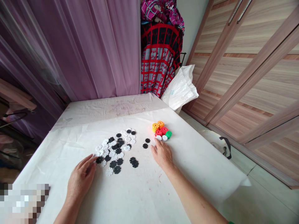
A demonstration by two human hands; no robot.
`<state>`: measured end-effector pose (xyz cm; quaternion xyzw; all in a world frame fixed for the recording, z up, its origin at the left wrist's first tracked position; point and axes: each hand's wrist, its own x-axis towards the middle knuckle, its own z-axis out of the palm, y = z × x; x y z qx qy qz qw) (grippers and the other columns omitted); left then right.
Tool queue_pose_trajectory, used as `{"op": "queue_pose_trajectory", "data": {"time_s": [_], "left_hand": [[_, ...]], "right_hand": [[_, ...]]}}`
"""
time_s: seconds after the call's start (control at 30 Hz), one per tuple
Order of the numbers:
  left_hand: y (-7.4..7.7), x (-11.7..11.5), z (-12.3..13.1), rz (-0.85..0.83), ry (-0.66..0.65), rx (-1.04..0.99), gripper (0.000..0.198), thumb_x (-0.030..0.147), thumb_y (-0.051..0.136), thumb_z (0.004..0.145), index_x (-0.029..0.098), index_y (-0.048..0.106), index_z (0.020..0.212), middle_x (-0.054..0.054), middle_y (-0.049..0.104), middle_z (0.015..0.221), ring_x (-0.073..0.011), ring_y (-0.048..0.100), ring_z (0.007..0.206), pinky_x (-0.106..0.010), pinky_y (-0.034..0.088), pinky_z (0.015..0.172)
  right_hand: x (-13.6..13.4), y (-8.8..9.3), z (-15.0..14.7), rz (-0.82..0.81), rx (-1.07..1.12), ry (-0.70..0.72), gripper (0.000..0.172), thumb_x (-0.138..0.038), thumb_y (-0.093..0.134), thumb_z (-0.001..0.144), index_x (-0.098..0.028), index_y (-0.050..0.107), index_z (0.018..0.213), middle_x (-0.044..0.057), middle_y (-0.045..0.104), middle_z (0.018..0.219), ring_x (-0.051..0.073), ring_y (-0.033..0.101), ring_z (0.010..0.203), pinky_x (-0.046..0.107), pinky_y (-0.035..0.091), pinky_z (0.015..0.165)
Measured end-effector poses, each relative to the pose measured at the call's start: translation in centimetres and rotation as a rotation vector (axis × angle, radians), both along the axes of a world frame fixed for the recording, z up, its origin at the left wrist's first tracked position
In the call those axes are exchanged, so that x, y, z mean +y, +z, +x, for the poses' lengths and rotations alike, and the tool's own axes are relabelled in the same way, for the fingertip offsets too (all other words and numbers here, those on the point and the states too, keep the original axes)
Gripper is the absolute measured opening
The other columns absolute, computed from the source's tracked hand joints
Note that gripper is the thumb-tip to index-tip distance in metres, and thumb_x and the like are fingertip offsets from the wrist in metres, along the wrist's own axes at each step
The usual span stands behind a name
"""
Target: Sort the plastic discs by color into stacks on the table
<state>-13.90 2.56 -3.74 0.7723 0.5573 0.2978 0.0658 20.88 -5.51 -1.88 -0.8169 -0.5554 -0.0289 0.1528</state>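
Black and white notched plastic discs, snowflake building pieces, lie in a loose spread on the table. My left hand (pixel 82 175) is at the near left edge of that spread, its fingertips at a black disc (pixel 99 160) and its fingers stretched out. On the right, my right hand (pixel 163 154) rests with fingers extended, the fingertips just below two white discs (pixel 159 137). Behind these sit stacked yellow-orange discs (pixel 158 125), red discs (pixel 161 132) and a green disc (pixel 168 134). Two loose black discs (pixel 146 145) lie left of my right hand. A small black cluster (pixel 134 162) is nearer me.
A white cloth covers the table (pixel 144 193). Beyond it hang a purple curtain (pixel 105 46) and a red-and-black checked cloth (pixel 161 59). A white bag (pixel 181 88) stands past the far right corner. Wooden wardrobe doors (pixel 254 74) line the right side.
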Motion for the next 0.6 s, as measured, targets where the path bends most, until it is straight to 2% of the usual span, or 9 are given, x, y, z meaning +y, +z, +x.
{"op": "queue_pose_trajectory", "data": {"time_s": [0.13, 0.33, 0.6], "left_hand": [[0.0, 0.0, 0.1, 0.000, 0.006, -0.001, 0.040, 0.048, 0.046, 0.086, 0.028, 0.075, 0.105, -0.004, 0.072, 0.121, -0.0256, 0.069, 0.105, -0.036, 0.058, 0.088], [0.1, 0.0, 0.1, -0.016, 0.008, 0.005, 0.041, 0.048, 0.045, 0.087, 0.027, 0.075, 0.106, -0.005, 0.071, 0.123, -0.0260, 0.069, 0.106, -0.037, 0.058, 0.090], [0.1, -0.1, 0.1, -0.019, 0.002, -0.001, 0.042, 0.047, 0.045, 0.087, 0.025, 0.075, 0.107, -0.006, 0.071, 0.123, -0.0263, 0.069, 0.106, -0.038, 0.058, 0.090]], "right_hand": [[-0.2, -0.1, 0.0, 0.021, 0.012, 0.009, 0.039, -0.032, 0.047, 0.097, -0.016, 0.059, 0.129, 0.011, 0.071, 0.108, 0.023, 0.063, 0.098, 0.033, 0.043, 0.084], [-0.7, -0.1, -0.2, 0.046, -0.038, 0.030, 0.027, -0.032, 0.050, 0.095, -0.023, 0.071, 0.108, 0.008, 0.069, 0.101, 0.021, 0.061, 0.094, 0.031, 0.041, 0.080], [-1.0, 0.1, 0.6, 0.028, -0.043, -0.026, 0.027, -0.031, 0.050, 0.095, -0.022, 0.072, 0.107, 0.009, 0.069, 0.096, 0.022, 0.060, 0.089, 0.032, 0.040, 0.078]]}}
